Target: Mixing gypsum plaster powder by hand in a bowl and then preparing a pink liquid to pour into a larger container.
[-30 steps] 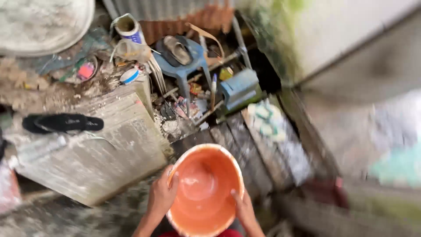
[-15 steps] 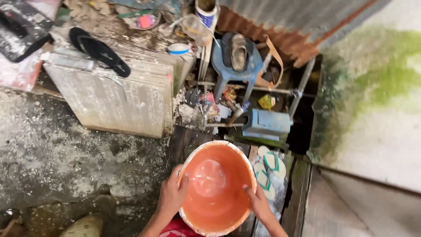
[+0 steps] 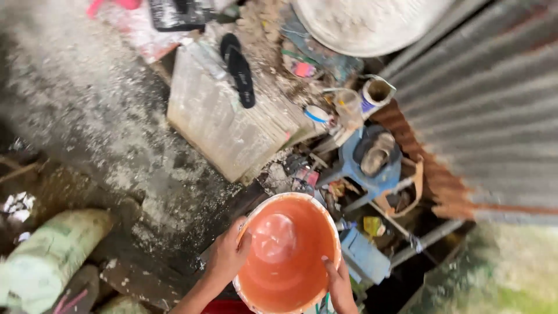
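Note:
An orange plastic bucket (image 3: pixel 302 247) with a white rim sits low in the middle of the view, its inside wet and shiny. My left hand (image 3: pixel 228 256) grips its left rim, thumb over the edge. On the lower right side of the rim my right hand (image 3: pixel 340 285) holds on as well. The bucket hangs above dark wooden planks and a clutter of small rubbish.
A pale slab (image 3: pixel 232 122) carries a black sandal (image 3: pixel 239 68). A blue stool (image 3: pixel 372 166) with a shoe on it stands beside corrugated metal sheeting (image 3: pixel 482 110). A blue box (image 3: pixel 365 256) lies right of the bucket; a green sack (image 3: pixel 49 256) at lower left.
The view has swung round, so the slab, sandal and stool have shifted across the picture. Both hands keep the same hold on the bucket.

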